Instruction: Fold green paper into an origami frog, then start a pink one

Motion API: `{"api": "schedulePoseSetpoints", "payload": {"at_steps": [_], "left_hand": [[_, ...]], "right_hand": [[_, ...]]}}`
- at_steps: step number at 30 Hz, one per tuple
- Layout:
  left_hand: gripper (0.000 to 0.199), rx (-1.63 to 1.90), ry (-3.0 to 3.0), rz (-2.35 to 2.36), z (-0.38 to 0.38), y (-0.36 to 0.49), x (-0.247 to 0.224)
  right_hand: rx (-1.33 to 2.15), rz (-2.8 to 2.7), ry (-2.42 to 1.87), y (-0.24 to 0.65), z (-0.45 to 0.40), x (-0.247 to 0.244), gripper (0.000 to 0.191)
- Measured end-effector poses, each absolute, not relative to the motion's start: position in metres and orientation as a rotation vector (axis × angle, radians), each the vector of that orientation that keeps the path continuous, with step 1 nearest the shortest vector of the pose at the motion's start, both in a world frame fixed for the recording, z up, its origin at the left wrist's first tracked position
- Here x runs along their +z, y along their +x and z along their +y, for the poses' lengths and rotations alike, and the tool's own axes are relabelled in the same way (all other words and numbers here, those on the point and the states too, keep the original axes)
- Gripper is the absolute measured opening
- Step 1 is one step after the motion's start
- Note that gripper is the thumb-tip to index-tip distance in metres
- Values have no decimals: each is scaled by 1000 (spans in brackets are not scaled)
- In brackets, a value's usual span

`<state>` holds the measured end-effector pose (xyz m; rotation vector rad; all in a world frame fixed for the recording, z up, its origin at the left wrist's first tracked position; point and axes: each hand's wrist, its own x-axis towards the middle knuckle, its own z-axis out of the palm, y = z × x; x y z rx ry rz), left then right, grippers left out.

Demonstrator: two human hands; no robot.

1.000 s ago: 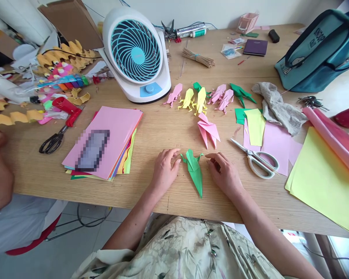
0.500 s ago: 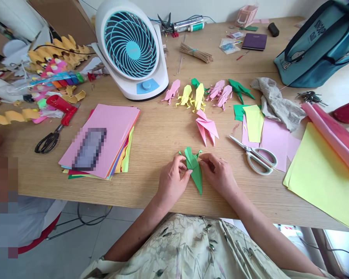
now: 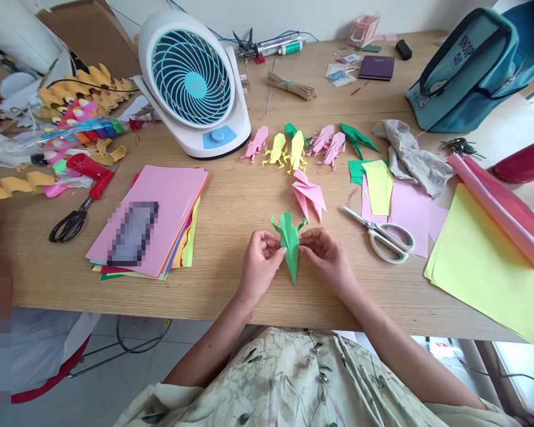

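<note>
A folded green paper figure [image 3: 290, 246] with a long pointed lower end and two small curled limbs at its top is held over the front of the table. My left hand [image 3: 261, 264] pinches its left edge, the thumb lying on the paper. On the other side, my right hand [image 3: 329, 258] has its fingers closed at the figure's right edge. Just beyond the hands lies a folded pink paper piece [image 3: 309, 194]. Farther back stand several finished-looking paper figures in pink, yellow [image 3: 296, 149] and green [image 3: 357, 137].
White-handled scissors [image 3: 382, 234] lie right of my hands, near cut paper and yellow sheets [image 3: 485, 267]. To the left are a paper stack [image 3: 160, 207] with a blurred phone, a fan [image 3: 196, 83] and red-black scissors [image 3: 78, 213]. A person sits at far left.
The green figure now stands straighter, its tip turned slightly leftward, with both small limbs spread in view. The whole view has shifted a little.
</note>
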<state>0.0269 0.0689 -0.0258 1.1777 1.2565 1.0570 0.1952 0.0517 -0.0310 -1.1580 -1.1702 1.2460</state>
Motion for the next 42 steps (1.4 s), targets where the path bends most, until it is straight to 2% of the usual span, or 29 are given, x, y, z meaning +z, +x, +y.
{"api": "schedulePoseSetpoints", "payload": {"at_steps": [5, 10, 21, 31, 42], "left_hand": [[35, 1104, 1193, 1269, 74, 29, -23], [32, 1069, 1193, 1207, 71, 35, -22], [23, 699, 1115, 1127, 69, 33, -18], [25, 820, 1113, 1130, 74, 33, -14], [33, 867, 1043, 1060, 74, 45, -5]], "right_hand": [[1318, -1071, -1176, 195, 54, -30, 31], [1372, -1052, -1211, 194, 55, -28, 32], [1380, -862, -1147, 198, 62, -25, 33], [1266, -980, -1159, 194, 59, -28, 28], [1307, -973, -1145, 195, 59, -23, 38]]}}
